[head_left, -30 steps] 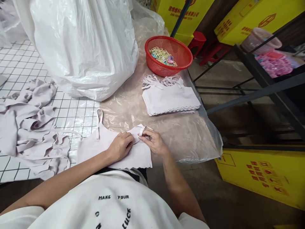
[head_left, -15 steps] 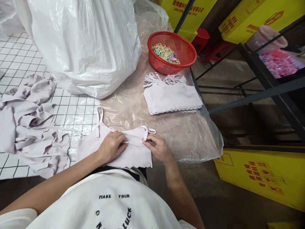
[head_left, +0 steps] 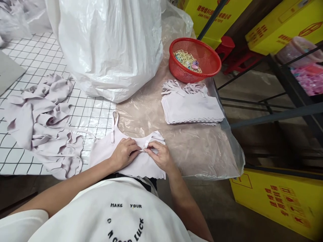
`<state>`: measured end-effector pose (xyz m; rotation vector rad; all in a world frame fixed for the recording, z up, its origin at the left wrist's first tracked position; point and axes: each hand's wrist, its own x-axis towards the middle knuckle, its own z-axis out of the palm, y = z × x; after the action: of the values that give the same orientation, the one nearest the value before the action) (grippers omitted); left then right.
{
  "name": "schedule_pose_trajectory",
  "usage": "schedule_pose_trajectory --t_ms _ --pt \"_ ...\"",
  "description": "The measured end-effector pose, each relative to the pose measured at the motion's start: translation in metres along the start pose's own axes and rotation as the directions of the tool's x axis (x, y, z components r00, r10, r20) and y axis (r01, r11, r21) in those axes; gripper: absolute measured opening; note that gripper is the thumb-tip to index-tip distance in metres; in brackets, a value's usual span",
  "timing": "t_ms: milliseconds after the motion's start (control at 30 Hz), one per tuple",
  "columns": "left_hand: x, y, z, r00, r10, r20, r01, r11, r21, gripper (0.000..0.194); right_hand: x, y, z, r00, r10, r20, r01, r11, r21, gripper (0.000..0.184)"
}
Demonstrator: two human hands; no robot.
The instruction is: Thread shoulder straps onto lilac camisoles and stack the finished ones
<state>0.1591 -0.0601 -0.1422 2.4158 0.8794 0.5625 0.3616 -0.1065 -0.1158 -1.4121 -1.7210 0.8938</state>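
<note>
While the camisole [head_left: 131, 158] lies flat at the bench's near edge, left hand [head_left: 123, 153] presses it and right hand [head_left: 160, 155] pinches its strap [head_left: 147, 144]; beyond it a folded stack [head_left: 191, 107], red basket [head_left: 194, 58] and big plastic bag [head_left: 111, 47] crowd in.

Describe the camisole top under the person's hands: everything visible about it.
The camisole top is pale lilac, of smooth, thin stretch fabric as it looks, with narrow shoulder straps and a scalloped hem. It lies flat at the near edge of the table, partly on the white grid sheet, partly on clear plastic. One strap runs away from the person; the other is folded over by the neckline. The left hand presses its middle; the right hand pinches the folded strap.
</note>
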Motion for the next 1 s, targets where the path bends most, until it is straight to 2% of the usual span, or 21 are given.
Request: schedule_pose_trajectory --t_ms 167,433,600,733,1000 --pt "0.001 -0.001 0.001 1.0 -0.014 0.015 0.014 1.0 -0.002 0.02 -0.001 -0.001 0.0 1.0 0.024 0.008 -0.024 1.0 0.008 0.011" --pt "0.004 0.0 -0.003 0.998 -0.02 0.054 0.022 0.999 -0.028 0.025 0.0 0.006 0.004 0.996 -0.081 0.029 0.082 0.996 -0.038 0.012" --pt "0.007 -0.001 -0.006 0.994 -0.04 0.097 0.045 0.998 -0.049 0.027 0.002 0.007 0.005 0.996 -0.079 0.05 0.079 0.997 0.006 0.012" --pt "0.009 -0.001 -0.007 0.993 -0.032 0.116 0.04 0.997 -0.063 0.027 0.007 0.007 0.011 0.998 -0.04 0.038 0.037 0.996 0.078 0.012" --pt "0.012 0.001 -0.008 0.991 -0.059 0.122 0.069 0.994 -0.08 0.023 0.008 0.011 0.023 0.99 0.129 -0.054 -0.114 0.967 0.23 0.016"
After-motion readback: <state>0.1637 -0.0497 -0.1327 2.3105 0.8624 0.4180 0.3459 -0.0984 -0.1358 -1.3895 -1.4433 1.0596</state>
